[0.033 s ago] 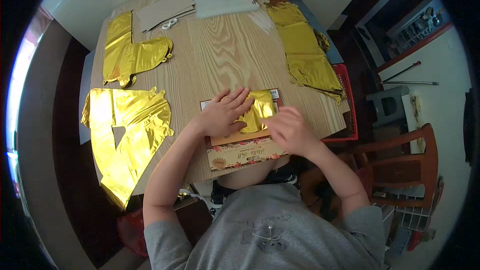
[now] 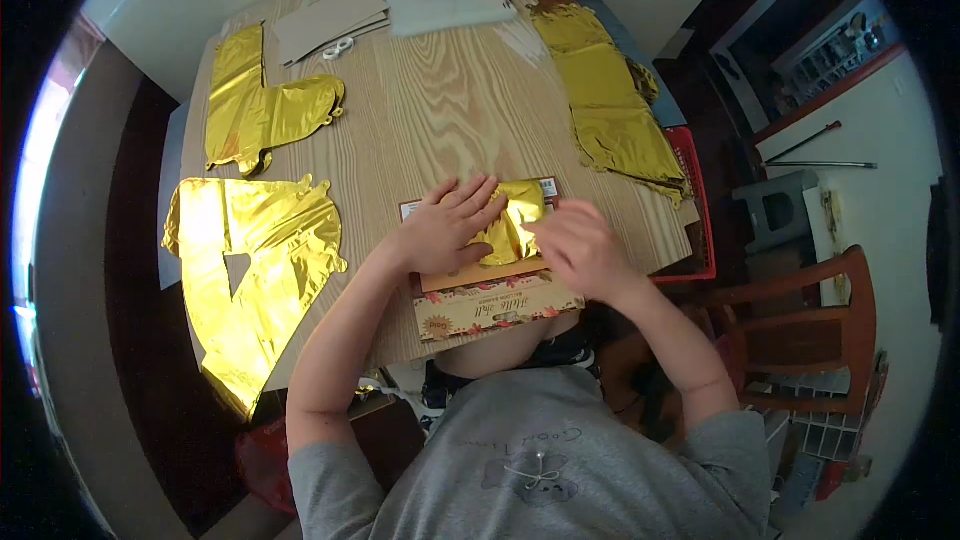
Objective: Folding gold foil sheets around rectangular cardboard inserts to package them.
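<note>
we judge the work on the small gold foil bundle (image 2: 525, 208) well along: it is already compact, lying on the printed card package (image 2: 500, 306) at the middle of the near edge of the table (image 2: 430, 130). what seems left there is flattening and tidying its right side, though we cannot see how many layers it has. three larger foil pieces lie apart from our hands: the angled foil piece (image 2: 238, 95) toward the far left corner, the foil piece with a gap (image 2: 290, 225) at the left edge, its lower end reaching past the rim, and the long foil piece (image 2: 608, 90) along the right edge. none of these is as compact as the bundle.

our left hand (image 2: 450, 230) lies palm down across the bundle's left part, fingers straight and slightly spread, pointing to the far right, thumb reaching over the foil toward its near side. our right hand (image 2: 583, 250) is raised at the bundle's right side with its fingers curled in; we cannot tell whether the fingertips pinch the foil or only touch it. both forearms come in from the near edge, elbows bent and set wide.
</note>
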A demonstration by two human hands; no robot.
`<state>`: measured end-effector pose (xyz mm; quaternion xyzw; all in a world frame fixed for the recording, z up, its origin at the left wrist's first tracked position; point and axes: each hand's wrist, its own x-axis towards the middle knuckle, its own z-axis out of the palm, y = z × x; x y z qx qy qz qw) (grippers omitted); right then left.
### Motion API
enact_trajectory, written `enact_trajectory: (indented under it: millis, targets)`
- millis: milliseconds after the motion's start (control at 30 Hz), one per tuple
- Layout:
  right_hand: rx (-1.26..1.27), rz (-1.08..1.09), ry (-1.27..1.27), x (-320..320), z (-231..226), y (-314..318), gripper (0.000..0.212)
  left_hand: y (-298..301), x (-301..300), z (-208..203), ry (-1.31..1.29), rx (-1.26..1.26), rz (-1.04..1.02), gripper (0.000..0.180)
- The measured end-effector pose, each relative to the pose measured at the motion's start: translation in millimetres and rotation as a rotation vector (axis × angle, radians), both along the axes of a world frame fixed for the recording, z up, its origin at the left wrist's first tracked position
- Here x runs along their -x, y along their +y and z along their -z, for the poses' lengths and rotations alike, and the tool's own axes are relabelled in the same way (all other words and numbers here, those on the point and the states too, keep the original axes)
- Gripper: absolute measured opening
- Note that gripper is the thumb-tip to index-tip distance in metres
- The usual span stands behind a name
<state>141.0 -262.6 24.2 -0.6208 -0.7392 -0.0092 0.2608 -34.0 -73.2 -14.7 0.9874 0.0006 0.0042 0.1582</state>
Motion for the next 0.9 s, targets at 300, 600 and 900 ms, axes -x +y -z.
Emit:
enact_trajectory:
  millis: [300, 600, 900]
  targets:
    - [0.099, 0.007, -0.194, -22, 33, 47, 0.04, -1, 0, -1, 0.026, 0.012, -0.004, 0.078]
    - [0.223, -0.022, -0.265, -25, 33, 36, 0.053, -4, 1, 6, -0.045, -0.046, -0.043, 0.067]
    - [0.389, -0.042, -0.123, -35, 26, 35, 0.056, -9, 6, -1, -0.025, -0.093, -0.099, 0.073]
